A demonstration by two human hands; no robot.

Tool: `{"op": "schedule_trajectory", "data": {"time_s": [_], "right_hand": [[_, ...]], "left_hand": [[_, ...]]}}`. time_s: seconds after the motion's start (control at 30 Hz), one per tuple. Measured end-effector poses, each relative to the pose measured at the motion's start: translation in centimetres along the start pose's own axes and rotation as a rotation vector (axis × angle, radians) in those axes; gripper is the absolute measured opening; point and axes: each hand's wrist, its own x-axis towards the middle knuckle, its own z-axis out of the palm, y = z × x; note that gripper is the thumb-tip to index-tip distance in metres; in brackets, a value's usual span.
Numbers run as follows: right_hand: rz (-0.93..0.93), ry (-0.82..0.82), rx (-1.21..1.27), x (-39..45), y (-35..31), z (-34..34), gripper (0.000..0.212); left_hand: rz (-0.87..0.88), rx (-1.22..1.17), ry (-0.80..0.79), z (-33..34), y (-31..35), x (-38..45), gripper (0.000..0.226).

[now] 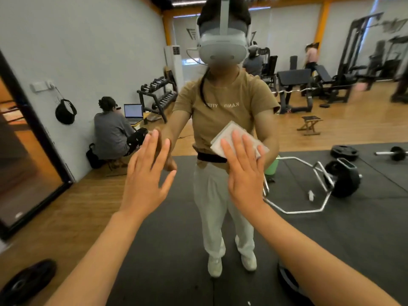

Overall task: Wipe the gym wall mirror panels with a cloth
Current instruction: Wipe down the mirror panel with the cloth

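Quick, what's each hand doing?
Left hand: open, flat on the mirror, holding nothing.
Right hand: open, pressing the cloth on it.

light: bright, even, from white ceiling strip lights | shadows: soft | blur: far black gym machines smeared | edges: wide-angle bowing

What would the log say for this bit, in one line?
step: wiping mirror | right hand: flat, presses cloth on glass | left hand: flat, fingers spread, against glass | cloth: folded, white
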Motion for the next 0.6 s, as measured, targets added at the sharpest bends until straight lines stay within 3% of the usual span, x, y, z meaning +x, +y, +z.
{"op": "schedule_trajectory", "data": {"time_s": [0.07, 0.13, 0.23, 0.3, 0.37, 0.43, 0.5, 0.6], "right_hand": [[0.071, 0.042, 0.014, 0.4, -1.8, 1.0, 0.063], [0.006, -0.009, -0.031, -1.7, -2.9, 2.3, 0.063], [-0.436, -0.292, -0.179, -8.6, -2.9, 4.5, 0.069], [-0.730, -0.560, -0.347, -13.7, -1.8, 5.2, 0.089], [-0.831, -0.722, -0.464, -16.1, -1.0, 4.6, 0.107], [-0.864, -0.719, -0.496, -15.6, -0.5, 3.9, 0.112], [-0.825, -0.589, -0.411, -13.1, -0.3, 2.9, 0.098], [-0.526, -0.383, -0.194, -6.9, -0.8, 1.2, 0.065]], "left_hand": [[0.021, -0.001, -0.012, -0.2, -0.4, 0.0, 0.071], [0.029, -0.006, -0.012, -0.2, -0.6, -0.1, 0.070], [0.025, -0.019, -0.010, -0.1, -0.7, -0.2, 0.069], [0.031, -0.033, -0.007, 0.1, -0.8, -0.3, 0.068], [0.040, -0.050, 0.000, 0.2, -0.9, -0.3, 0.068], [0.043, -0.058, 0.010, 0.3, -1.0, -0.2, 0.068], [0.042, -0.073, 0.025, 0.5, -0.9, -0.3, 0.068], [0.013, -0.139, 0.059, 1.1, -0.4, -1.7, 0.066]]}}
